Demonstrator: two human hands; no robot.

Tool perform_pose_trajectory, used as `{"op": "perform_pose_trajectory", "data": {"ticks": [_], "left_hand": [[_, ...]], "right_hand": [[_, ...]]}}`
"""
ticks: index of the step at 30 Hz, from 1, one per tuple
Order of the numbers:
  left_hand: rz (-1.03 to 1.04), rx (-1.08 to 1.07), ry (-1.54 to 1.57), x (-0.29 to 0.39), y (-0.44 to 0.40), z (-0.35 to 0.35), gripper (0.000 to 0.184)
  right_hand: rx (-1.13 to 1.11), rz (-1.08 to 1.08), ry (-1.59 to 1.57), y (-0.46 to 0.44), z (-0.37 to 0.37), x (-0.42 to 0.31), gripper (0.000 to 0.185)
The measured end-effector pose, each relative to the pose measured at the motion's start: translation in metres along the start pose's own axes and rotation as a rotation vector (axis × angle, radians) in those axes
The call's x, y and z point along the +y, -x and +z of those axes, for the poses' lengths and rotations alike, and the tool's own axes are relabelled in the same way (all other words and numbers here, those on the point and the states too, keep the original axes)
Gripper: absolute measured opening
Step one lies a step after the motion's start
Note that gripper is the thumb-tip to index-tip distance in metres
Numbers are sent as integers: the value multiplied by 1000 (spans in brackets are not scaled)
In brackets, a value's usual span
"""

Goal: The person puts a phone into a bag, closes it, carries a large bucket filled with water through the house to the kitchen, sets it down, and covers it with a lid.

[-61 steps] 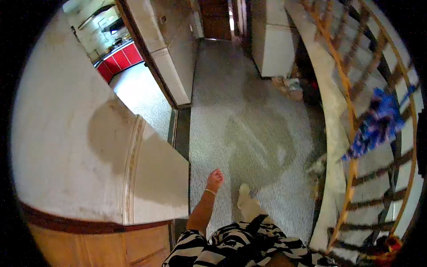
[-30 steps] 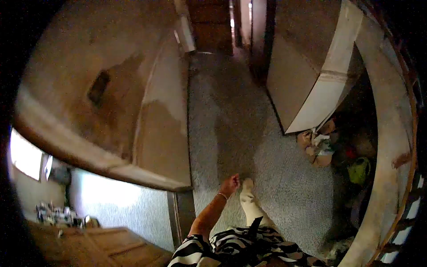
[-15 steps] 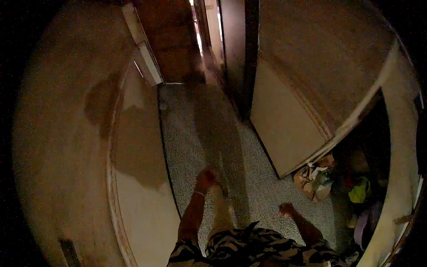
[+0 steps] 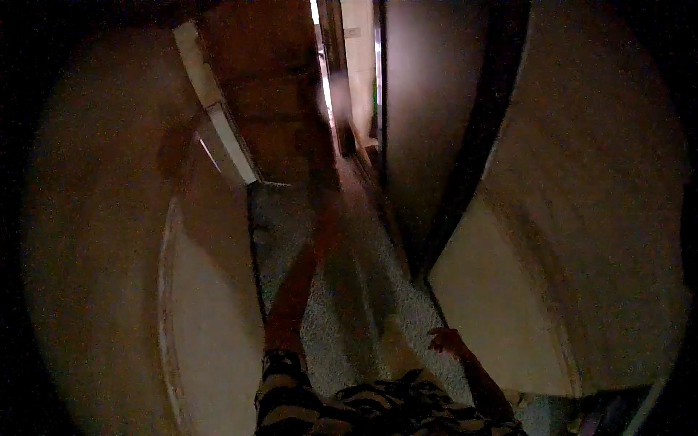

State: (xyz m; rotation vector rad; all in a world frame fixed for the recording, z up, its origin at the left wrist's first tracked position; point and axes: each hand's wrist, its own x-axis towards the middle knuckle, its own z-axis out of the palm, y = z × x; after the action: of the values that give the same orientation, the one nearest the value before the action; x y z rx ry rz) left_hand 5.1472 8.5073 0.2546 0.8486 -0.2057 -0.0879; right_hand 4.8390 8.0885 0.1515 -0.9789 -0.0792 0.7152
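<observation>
My left hand [image 4: 329, 221] reaches forward over the carpet, toward the dark brown door [image 4: 254, 94] at the end of the passage. It is dim and smeared, so its fingers cannot be made out, nor whether it touches anything. Low in the view, my right hand [image 4: 446, 341] hangs beside my body above the carpet [image 4: 342, 356]. Its fingers are loosely bent and partly apart, with nothing seen in them. Both arms come out of patterned dark and light sleeves.
Walls with pale lower panels stand at left [image 4: 211, 327] and right [image 4: 494, 291]. Beyond the right panel is a dark, smooth upright surface [image 4: 432, 94]. Light comes through a narrow gap [image 4: 358, 73] between it and the brown door. Dim items lie at bottom right.
I have moved forward along the passage, and the door and gap look nearer. My left arm has stretched farther ahead. The bags at right have mostly left the view, and the scene is darker.
</observation>
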Motion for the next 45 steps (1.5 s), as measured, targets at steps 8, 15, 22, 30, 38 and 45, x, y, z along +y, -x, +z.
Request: {"op": "perform_pose_trajectory", "data": {"ticks": [8,15,22,30,38,45], "left_hand": [[131,-246,299,44,-248,-43,25],[172,-376,425,74,-436,-103,37],[189,-292,430,89,-638,-202,46],[791,69,-1796,30,-776,-284,64],[597,-123,-1519,81,-586,-279,24],[403,-328,-1812,217,-404,-127,16]], "right_hand": [[347,-107,714,-154,-41,-98,41],[-5,-158,-46,-307,-45,-135,43],[9,-142,-36,-463,-43,-170,43],[141,-66,109,-610,-66,-289,38],[289,81,263,-570,10,-346,34],[319,-31,522,-612,-21,-326,24]]}}
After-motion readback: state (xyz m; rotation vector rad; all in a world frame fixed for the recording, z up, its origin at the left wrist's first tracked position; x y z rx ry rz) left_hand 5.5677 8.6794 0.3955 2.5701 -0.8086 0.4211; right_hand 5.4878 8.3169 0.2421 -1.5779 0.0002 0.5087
